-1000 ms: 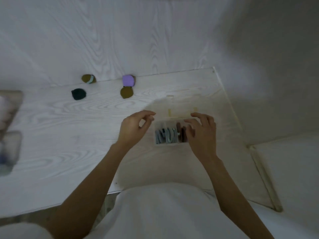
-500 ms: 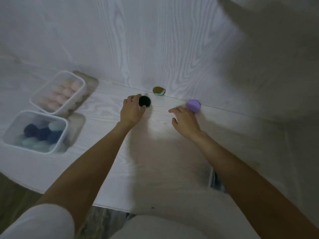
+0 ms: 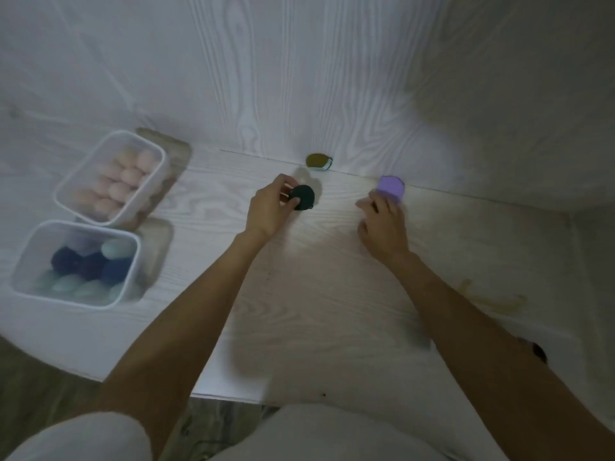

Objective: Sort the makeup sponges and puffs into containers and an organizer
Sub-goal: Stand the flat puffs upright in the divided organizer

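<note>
My left hand (image 3: 269, 211) pinches a dark green round puff (image 3: 303, 197) near the back of the white table. My right hand (image 3: 382, 224) has its fingers around a purple sponge (image 3: 390, 187) close to the wall. An olive puff with a teal edge (image 3: 318, 161) lies against the wall behind the two hands, touched by neither. At the left stand two clear containers: the farther one (image 3: 73, 181) holds several pink sponges, the nearer one (image 3: 33, 241) several dark blue and mint ones.
The white wood-grain table (image 3: 326, 311) meets a wall of the same pattern at the back. Its front edge runs above my light trousers (image 3: 316, 434). A yellowish stain (image 3: 489, 297) marks the right side.
One second ago both hands were at a clear organizer on the right, out of view now. They moved left to the loose pieces; since half a second ago, each has closed on one.
</note>
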Demonstrator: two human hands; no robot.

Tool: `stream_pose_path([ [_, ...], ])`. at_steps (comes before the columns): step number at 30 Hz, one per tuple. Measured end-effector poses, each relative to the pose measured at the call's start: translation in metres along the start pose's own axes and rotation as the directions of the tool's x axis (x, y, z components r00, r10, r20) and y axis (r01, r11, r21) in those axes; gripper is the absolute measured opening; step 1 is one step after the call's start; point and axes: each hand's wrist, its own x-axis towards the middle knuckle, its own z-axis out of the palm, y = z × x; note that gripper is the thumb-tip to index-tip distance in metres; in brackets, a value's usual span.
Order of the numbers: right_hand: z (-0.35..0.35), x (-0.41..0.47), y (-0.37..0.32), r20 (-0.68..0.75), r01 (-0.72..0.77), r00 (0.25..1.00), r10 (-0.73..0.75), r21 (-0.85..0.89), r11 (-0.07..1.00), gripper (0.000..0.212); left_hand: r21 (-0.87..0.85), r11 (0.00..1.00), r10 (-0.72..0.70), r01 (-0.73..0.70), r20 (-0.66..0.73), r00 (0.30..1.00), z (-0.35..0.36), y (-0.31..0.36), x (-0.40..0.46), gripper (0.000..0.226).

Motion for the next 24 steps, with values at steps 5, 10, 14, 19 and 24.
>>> stream_pose_path([
  [5, -0.059, -0.070, -0.011, -0.155, 0.100, 0.987, -0.034, 0.439, 0.893, 0.035, -0.143, 0.971, 0.200, -0.191, 0.051, 0.979, 0.020, 0.061, -0.077, 0.025],
  [10, -0.089, -0.183, 0.025, -0.239, -0.058, 0.939, 0.248, 0.600, 0.798, 0.022, -0.252, 0.875, 0.465, -0.414, 0.195, 0.864, 0.084, 0.132, -0.139, 0.022],
  [14, -0.097, -0.252, 0.084, -0.246, -0.294, 0.802, 0.544, 0.631, 0.718, 0.018, -0.242, 0.811, 0.584, -0.533, 0.382, 0.716, 0.144, 0.174, -0.168, 0.035],
  [19, -0.096, -0.316, 0.152, -0.263, -0.490, 0.572, 0.777, 0.650, 0.581, 0.016, -0.088, 0.576, 0.675, -0.813, 0.612, 0.412, 0.223, 0.204, -0.185, 0.048],
  [24, -0.099, -0.326, 0.172, -0.291, -0.483, 0.522, 0.802, 0.674, 0.559, 0.017, 0.137, 0.328, 0.590, -0.935, 0.743, 0.316, 0.260, 0.208, -0.179, 0.067],
])
